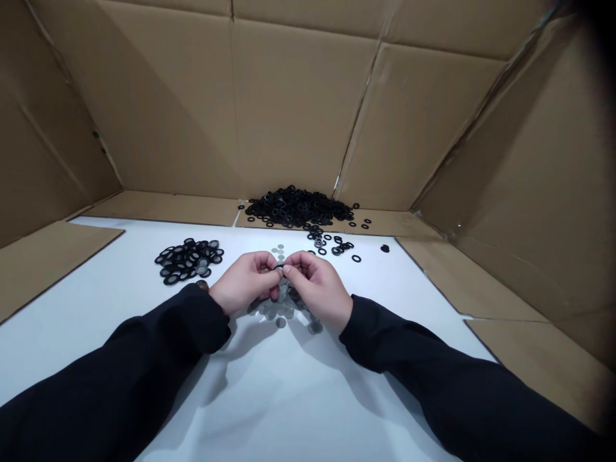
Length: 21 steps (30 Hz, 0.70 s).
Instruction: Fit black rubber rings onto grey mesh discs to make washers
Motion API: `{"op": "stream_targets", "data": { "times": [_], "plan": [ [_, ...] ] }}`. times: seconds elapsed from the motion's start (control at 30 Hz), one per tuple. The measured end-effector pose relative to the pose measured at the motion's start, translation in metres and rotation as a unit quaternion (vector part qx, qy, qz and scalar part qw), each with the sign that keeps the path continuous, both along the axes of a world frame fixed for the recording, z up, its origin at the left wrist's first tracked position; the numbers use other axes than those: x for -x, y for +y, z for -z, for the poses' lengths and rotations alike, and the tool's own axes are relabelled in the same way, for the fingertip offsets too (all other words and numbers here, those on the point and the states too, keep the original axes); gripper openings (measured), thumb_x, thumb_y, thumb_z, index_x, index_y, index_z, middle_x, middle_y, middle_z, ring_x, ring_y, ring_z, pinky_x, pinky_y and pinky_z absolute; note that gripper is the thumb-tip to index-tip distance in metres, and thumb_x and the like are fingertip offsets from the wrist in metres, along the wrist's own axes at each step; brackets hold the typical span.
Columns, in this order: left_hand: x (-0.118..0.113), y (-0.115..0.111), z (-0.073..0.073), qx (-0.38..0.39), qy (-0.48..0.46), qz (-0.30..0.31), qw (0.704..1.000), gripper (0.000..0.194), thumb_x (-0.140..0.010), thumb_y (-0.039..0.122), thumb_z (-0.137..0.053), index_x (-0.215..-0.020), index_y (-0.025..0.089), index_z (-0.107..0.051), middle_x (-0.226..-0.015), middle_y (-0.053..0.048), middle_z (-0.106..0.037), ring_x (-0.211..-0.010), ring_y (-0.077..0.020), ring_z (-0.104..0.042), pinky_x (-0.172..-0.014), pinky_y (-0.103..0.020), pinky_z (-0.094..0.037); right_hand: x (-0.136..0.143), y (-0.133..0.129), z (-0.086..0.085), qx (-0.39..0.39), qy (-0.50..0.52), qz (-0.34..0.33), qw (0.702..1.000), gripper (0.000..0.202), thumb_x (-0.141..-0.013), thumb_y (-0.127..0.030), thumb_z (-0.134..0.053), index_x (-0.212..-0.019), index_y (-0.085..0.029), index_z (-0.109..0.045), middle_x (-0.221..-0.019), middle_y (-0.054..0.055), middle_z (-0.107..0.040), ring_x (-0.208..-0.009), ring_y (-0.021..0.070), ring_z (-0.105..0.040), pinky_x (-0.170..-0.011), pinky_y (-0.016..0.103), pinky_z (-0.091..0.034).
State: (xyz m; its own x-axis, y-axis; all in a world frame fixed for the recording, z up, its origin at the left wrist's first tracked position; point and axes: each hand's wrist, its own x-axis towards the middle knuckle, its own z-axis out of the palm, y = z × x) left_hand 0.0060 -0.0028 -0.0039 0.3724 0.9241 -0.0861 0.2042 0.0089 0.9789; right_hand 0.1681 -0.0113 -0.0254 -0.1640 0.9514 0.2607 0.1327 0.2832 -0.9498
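Note:
My left hand [252, 277] and my right hand [314, 282] meet above the middle of the white surface. Between their fingertips they pinch a black rubber ring [279, 266], most of it covered by the fingers. Whether a disc sits inside this ring I cannot tell. Under and around the hands lie loose grey mesh discs [280, 323], partly hidden by the hands. To the left of my left hand is a heap of black rings with grey discs in them [189, 260].
A large pile of black rings [298, 208] lies at the back against the cardboard wall [298, 102]. Several loose rings [356, 258] are scattered in front of it. Cardboard flaps [471, 282] border the white surface [269, 410] at the sides and back.

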Motion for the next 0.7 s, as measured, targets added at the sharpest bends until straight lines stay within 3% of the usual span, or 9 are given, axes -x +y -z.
{"op": "stream_targets", "data": {
  "times": [0.13, 0.3, 0.43, 0.7],
  "plan": [
    [-0.0003, 0.0007, 0.001, 0.018, -0.034, -0.005, 0.999, 0.013, -0.075, 0.021, -0.06, -0.073, 0.018, -0.047, -0.051, 0.002, -0.057, -0.044, -0.0065, -0.041, -0.043, -0.018, -0.029, -0.0003, 0.0021, -0.0004, 0.017, 0.026, -0.016, 0.999, 0.015, -0.082, -0.031, -0.063, -0.085, -0.017, -0.061, -0.071, -0.001, -0.06, -0.064, 0.0113, -0.055, -0.059, 0.024, -0.044],
    [-0.0036, -0.0002, 0.0007, -0.014, -0.106, -0.043, 0.993, 0.019, -0.078, 0.03, -0.064, -0.077, 0.016, -0.051, -0.056, 0.004, -0.055, -0.05, -0.0065, -0.046, -0.049, -0.018, -0.036, 0.0006, 0.0045, -0.005, 0.085, 0.085, -0.032, 0.992, 0.019, -0.078, -0.033, -0.067, -0.084, -0.017, -0.061, -0.065, -0.002, -0.061, -0.055, 0.0095, -0.053, -0.053, 0.023, -0.042],
    [-0.0043, -0.0025, -0.0007, -0.038, -0.083, -0.062, 0.994, 0.018, -0.079, 0.03, -0.063, -0.076, 0.016, -0.052, -0.056, 0.006, -0.051, -0.05, -0.0057, -0.044, -0.048, -0.017, -0.035, 0.0016, 0.0044, -0.0054, 0.081, 0.083, -0.032, 0.993, 0.017, -0.079, -0.032, -0.067, -0.084, -0.017, -0.061, -0.066, -0.002, -0.062, -0.057, 0.0099, -0.056, -0.054, 0.023, -0.043],
    [0.0002, 0.0, 0.005, -0.04, -0.007, -0.017, 0.999, 0.009, -0.077, 0.024, -0.058, -0.076, 0.017, -0.053, -0.054, 0.005, -0.052, -0.047, -0.0065, -0.041, -0.045, -0.018, -0.031, -0.001, 0.0038, 0.0029, 0.019, -0.001, -0.007, 1.0, 0.013, -0.084, -0.031, -0.061, -0.084, -0.018, -0.062, -0.073, 0.0, -0.06, -0.065, 0.0116, -0.053, -0.06, 0.025, -0.042]
  ]
}}
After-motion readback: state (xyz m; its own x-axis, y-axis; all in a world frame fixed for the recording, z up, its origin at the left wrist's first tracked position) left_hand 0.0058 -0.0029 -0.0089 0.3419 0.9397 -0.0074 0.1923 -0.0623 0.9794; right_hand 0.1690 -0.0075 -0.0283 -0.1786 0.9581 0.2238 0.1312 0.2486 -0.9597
